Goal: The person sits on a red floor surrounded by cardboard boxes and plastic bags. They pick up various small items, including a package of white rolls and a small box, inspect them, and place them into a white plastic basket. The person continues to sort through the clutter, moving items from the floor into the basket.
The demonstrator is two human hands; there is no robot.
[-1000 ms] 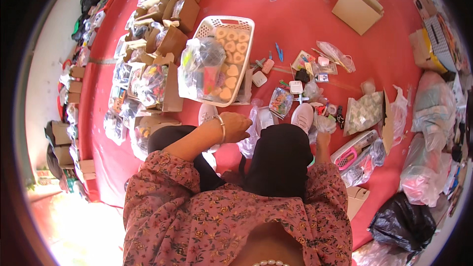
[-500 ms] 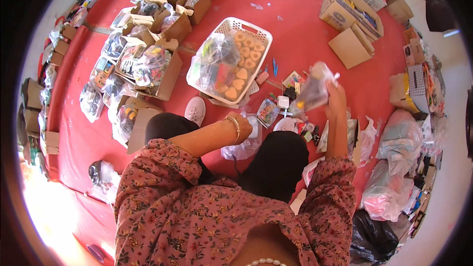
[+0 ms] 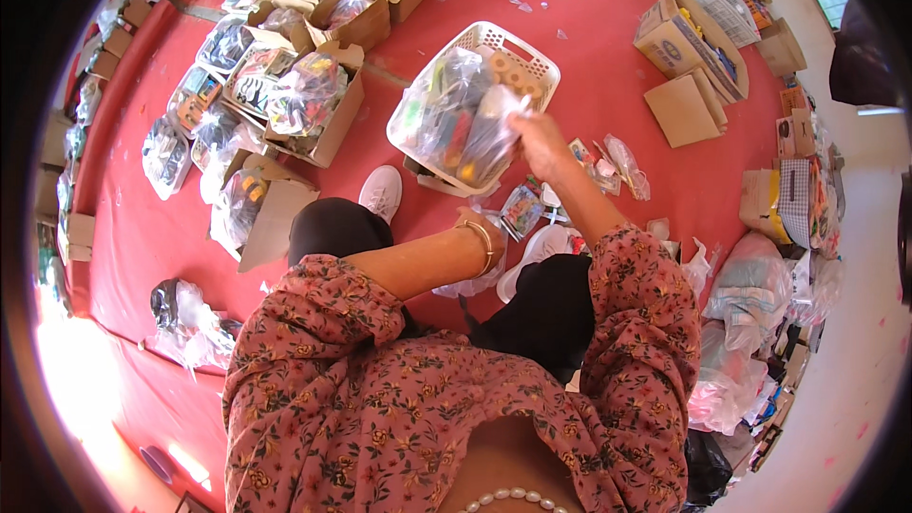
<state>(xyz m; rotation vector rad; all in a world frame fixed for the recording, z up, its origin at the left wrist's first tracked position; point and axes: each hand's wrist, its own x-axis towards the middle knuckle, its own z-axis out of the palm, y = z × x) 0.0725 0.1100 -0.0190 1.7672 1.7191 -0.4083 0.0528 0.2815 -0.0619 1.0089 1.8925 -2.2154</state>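
Note:
My right hand (image 3: 540, 141) grips the gathered neck of a clear plastic bag (image 3: 491, 133) with dark and yellow contents. The bag is over the right part of a white plastic basket (image 3: 540, 59) and looks blurred. In the basket, ring-shaped tan pieces (image 3: 518, 74) lie beside another clear bag (image 3: 446, 85) of mixed dark, green and red items. Nearer me, my left hand (image 3: 478, 225), below the basket, looks closed on a crumpled clear plastic bag (image 3: 472, 283); its fingertips are partly hidden. A flat colourful packet (image 3: 522, 212) lies just right of it.
Cardboard boxes (image 3: 332, 138) with bagged goods stand in rows at the left. More cartons (image 3: 679, 38) sit at the far right, and large stuffed plastic bags (image 3: 750, 280) line the right side. Small packets (image 3: 627, 166) lie on the red floor (image 3: 570, 0) right of the basket.
My right hand has carried its bag from the small items at the right, leftward over the basket. My left hand stays low near the clear plastic, and the whole view has shifted slightly.

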